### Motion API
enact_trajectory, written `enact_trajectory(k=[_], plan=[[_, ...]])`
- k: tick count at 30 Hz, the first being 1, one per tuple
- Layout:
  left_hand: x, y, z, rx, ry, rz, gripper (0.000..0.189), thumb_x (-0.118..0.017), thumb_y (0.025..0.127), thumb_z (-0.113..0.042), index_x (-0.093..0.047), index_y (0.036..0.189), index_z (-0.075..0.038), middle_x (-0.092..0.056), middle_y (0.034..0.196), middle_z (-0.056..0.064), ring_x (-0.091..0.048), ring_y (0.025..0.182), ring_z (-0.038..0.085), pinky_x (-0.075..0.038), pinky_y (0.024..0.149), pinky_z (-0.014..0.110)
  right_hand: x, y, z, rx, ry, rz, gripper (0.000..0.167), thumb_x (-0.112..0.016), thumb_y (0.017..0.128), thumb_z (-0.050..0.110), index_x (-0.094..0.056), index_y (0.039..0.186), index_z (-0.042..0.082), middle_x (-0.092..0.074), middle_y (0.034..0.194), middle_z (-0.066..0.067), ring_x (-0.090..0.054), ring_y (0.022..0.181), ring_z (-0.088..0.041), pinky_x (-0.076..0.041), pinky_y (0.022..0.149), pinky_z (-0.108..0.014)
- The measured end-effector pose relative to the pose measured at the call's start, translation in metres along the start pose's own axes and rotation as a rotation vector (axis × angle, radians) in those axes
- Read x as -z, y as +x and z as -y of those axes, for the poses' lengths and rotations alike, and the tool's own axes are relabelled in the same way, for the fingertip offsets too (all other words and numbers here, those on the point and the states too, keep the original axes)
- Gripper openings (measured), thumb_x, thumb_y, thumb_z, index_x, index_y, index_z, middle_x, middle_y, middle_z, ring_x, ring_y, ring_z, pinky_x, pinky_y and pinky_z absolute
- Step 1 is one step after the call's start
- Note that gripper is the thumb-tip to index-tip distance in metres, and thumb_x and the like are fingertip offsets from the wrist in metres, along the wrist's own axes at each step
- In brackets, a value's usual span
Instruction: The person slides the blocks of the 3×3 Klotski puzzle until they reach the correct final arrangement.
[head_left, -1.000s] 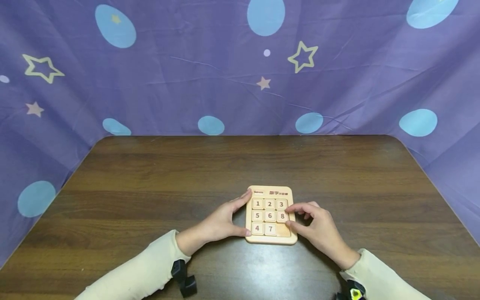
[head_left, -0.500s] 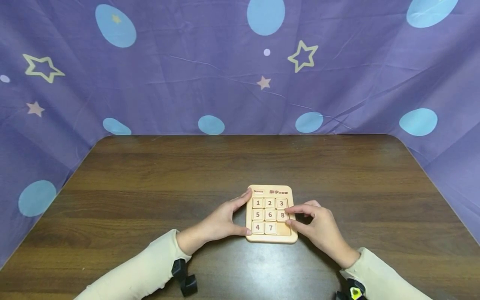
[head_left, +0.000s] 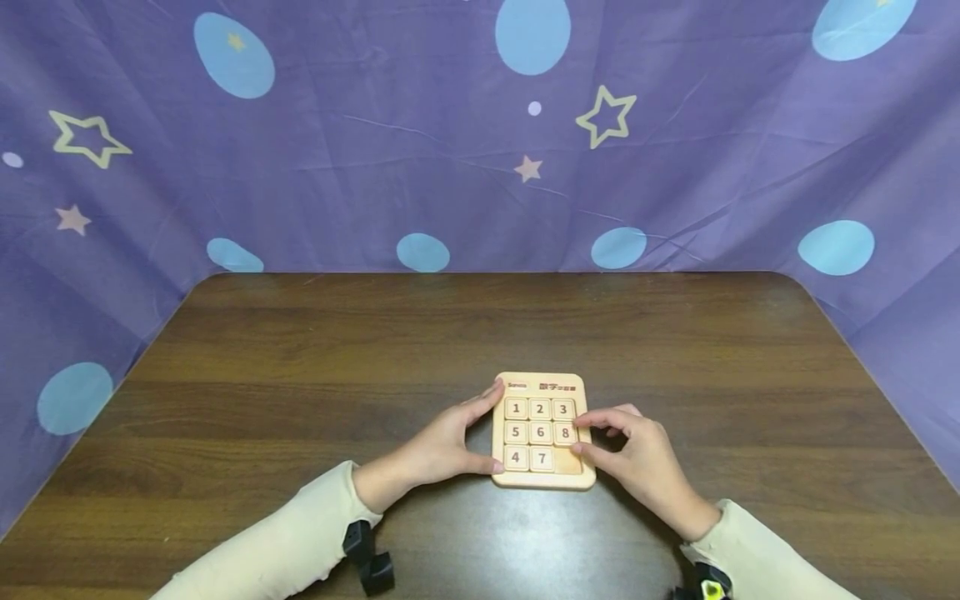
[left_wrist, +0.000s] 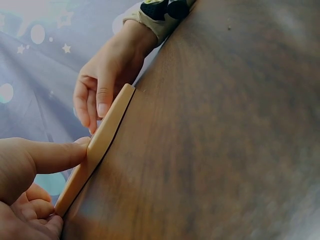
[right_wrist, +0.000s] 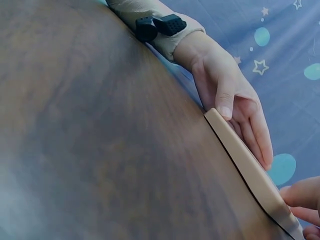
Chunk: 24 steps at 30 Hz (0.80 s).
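Observation:
A light wooden number slide puzzle (head_left: 543,481) lies on the table, its tiles reading 1 2 3, 5 6 8 and 4 7, with a bare slot at bottom right. My left hand (head_left: 441,440) grips the board's left side, thumb at the lower corner and fingers at the upper one. With thumb and index finger spread over its right edge, my right hand (head_left: 637,454) pinches the tile marked 8 (head_left: 564,433). Both wrist views show only the board's side edge (left_wrist: 100,145), so its tiles are hidden there. In the right wrist view the left thumb (right_wrist: 226,102) touches the near corner.
A dark brown wooden table (head_left: 300,358) with rounded far corners extends around the board. Behind it hangs a purple cloth (head_left: 337,183) with stars and blue spots. Black devices (head_left: 367,557) are strapped at both cream sleeves.

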<state>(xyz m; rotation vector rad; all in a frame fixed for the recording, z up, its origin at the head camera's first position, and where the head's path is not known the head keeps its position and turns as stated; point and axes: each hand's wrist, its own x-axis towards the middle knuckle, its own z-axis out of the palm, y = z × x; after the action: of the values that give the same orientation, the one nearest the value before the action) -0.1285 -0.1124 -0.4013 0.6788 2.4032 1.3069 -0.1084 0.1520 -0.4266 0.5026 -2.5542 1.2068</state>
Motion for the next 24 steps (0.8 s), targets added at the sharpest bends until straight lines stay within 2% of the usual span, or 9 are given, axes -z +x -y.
enact_trajectory(k=[8, 15, 24], plan=[[0.0000, -0.0001, -0.0004, 0.007, -0.001, 0.000, 0.097, -0.081, 0.068, -0.006, -0.025, 0.147, 0.000, -0.020, 0.154, 0.011, -0.018, 0.142, 0.025, -0.015, 0.115, 0.043, 0.0008, 0.0010, 0.0000, 0.065, -0.028, -0.014, 0.028, -0.086, 0.063, 0.010, -0.074, 0.088, 0.016, -0.066, 0.083, 0.010, -0.057, 0.077, -0.008, -0.048, 0.067, -0.023], [-0.0003, -0.0005, -0.0002, 0.009, 0.002, -0.001, 0.097, -0.081, 0.068, -0.007, -0.025, 0.147, 0.000, -0.021, 0.154, 0.011, -0.018, 0.142, 0.025, -0.015, 0.115, 0.043, 0.0035, 0.0018, -0.0042, 0.046, 0.046, 0.057, 0.029, -0.085, 0.064, 0.010, -0.073, 0.088, 0.018, -0.067, 0.086, 0.012, -0.058, 0.079, -0.006, -0.047, 0.071, -0.021], [-0.0004, -0.0001, 0.0003, 0.004, 0.003, -0.005, 0.097, -0.081, 0.068, -0.007, -0.026, 0.146, 0.001, -0.021, 0.154, 0.012, -0.019, 0.142, 0.025, -0.015, 0.115, 0.043, 0.0080, -0.0022, -0.0089, 0.035, 0.138, 0.159, 0.026, -0.083, 0.067, 0.011, -0.072, 0.087, 0.023, -0.065, 0.085, 0.014, -0.055, 0.078, -0.005, -0.045, 0.071, -0.021]])
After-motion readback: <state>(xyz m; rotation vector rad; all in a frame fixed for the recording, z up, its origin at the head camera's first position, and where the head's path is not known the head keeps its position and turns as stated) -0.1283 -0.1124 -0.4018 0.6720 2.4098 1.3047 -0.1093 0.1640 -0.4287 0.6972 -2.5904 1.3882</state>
